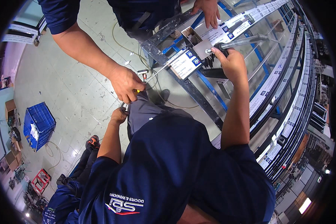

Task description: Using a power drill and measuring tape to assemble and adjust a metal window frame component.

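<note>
My right hand is closed around the dark end of a coiled metal spring-like rod, its thumb stretched toward a small grey metal plate. That plate lies against a film-covered metal profile on a blue and black frame. Low on the left, my left hand is closed beside my grey trousers, around a small dark piece that I cannot make out. Just above it a co-worker's hand grips a thin tool with a yellow part. The co-worker's other hand rests on the profile at the top.
Long film-wrapped profiles stand in rows on the right. The work frame has blue and black bars. A blue crate and a red crate sit on the floor at left. A hose trails across the floor. Another person is at lower left.
</note>
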The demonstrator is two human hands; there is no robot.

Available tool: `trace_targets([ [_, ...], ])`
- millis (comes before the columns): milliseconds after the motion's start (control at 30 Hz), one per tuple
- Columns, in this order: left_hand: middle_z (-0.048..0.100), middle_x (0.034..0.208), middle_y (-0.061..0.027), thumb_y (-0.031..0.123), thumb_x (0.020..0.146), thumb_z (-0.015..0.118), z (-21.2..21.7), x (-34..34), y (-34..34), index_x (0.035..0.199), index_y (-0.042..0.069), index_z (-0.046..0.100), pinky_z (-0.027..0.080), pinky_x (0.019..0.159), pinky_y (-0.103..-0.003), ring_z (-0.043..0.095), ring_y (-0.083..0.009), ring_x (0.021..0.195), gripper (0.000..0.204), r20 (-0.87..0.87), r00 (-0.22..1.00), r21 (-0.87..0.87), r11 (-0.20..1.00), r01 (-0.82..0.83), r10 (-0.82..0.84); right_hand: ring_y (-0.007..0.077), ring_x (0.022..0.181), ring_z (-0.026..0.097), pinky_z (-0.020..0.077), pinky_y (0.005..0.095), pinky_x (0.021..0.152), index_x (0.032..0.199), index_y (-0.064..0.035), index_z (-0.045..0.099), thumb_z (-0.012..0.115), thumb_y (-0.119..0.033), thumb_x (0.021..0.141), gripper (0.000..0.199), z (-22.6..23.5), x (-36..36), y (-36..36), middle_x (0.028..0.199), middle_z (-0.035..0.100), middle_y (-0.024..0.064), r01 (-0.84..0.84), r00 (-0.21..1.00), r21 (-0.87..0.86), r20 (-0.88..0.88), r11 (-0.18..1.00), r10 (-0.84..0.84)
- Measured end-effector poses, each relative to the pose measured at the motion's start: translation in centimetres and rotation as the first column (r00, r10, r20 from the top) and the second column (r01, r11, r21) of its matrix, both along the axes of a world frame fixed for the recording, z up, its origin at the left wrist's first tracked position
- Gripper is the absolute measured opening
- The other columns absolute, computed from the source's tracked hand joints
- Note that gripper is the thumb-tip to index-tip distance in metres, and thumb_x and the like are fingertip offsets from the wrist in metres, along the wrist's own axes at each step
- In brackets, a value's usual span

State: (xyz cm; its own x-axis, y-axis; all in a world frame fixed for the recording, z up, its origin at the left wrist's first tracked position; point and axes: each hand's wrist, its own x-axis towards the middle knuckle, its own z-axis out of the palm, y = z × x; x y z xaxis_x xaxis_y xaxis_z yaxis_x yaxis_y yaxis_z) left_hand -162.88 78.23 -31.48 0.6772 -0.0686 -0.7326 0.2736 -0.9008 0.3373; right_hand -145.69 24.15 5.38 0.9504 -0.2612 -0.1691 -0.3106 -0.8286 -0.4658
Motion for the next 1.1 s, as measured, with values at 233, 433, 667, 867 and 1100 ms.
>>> trace_targets([
  [233, 0.079, 0.12, -0.0237, 0.036, 0.094, 0.071, 3.6, 2.2, -2.4, 0.122, 0.008, 0.08, 0.058, 0.102, -0.048, 0.074, -0.0417, 0.116, 0.041, 0.005, 0.999, 0.018, 0.998, 0.054, -0.054, 0.0442, 0.086, 0.074, 0.0556, 0.0492, 0.082, 0.104, 0.0026, 0.079, 0.076, -0.059, 0.098, 0.062, -0.4, -0.4, -0.6, 0.088, 0.076, 0.0265, 0.012, 1.0, -0.008, 0.013, 1.0, -0.012],
  [433, 0.078, 0.115, -0.0268, 0.037, 0.099, 0.067, 14.6, 4.4, -5.2, 0.122, 0.005, 0.079, 0.058, 0.098, -0.05, 0.073, -0.0454, 0.112, 0.042, -0.097, 0.898, -0.099, 0.901, 0.421, -0.43, 0.0373, 0.078, 0.073, 0.0561, 0.0445, 0.078, 0.11, 0.0025, 0.079, 0.077, -0.053, 0.1, 0.056, -0.2, -0.6, -1.5, 0.083, 0.075, 0.0232, -0.003, 0.996, 0.044, 0.086, 0.999, -0.001],
  [667, 0.077, 0.105, -0.0262, 0.034, 0.103, 0.064, 35.0, 8.7, -12.9, 0.111, 0.002, 0.078, 0.057, 0.092, -0.053, 0.072, -0.0467, 0.103, 0.036, 0.054, 0.819, -0.227, 0.792, 0.567, -0.571, 0.0456, 0.084, 0.074, 0.0559, 0.0492, 0.076, 0.096, 0.0055, 0.075, 0.079, -0.056, 0.097, 0.061, 1.4, -1.6, -2.0, 0.084, 0.072, 0.0282, -0.031, 0.994, 0.029, 0.105, 0.999, 0.028],
  [867, 0.076, 0.086, -0.0243, 0.041, 0.106, 0.065, 42.9, 11.9, -18.5, 0.104, 0.001, 0.079, 0.058, 0.08, -0.052, 0.074, -0.0451, 0.086, 0.043, 0.281, 0.773, -0.255, 0.733, 0.631, -0.568, 0.0468, 0.088, 0.074, 0.0567, 0.0507, 0.08, 0.106, 0.0023, 0.078, 0.078, -0.054, 0.097, 0.057, 1.8, -2.3, -2.1, 0.087, 0.074, 0.0275, -0.029, 0.988, 0.079, 0.152, 0.996, 0.017],
  [1100, 0.077, 0.085, -0.0239, 0.045, 0.106, 0.065, 41.3, 11.5, -20.0, 0.107, 0.002, 0.08, 0.059, 0.082, -0.051, 0.075, -0.0443, 0.088, 0.046, 0.381, 0.68, -0.168, 0.677, 0.717, -0.626, 0.0469, 0.091, 0.073, 0.0566, 0.0512, 0.082, 0.11, 0.0006, 0.079, 0.077, -0.052, 0.099, 0.053, 1.5, -2.0, -2.0, 0.089, 0.075, 0.0266, -0.035, 0.987, 0.065, 0.159, 0.997, 0.024],
])
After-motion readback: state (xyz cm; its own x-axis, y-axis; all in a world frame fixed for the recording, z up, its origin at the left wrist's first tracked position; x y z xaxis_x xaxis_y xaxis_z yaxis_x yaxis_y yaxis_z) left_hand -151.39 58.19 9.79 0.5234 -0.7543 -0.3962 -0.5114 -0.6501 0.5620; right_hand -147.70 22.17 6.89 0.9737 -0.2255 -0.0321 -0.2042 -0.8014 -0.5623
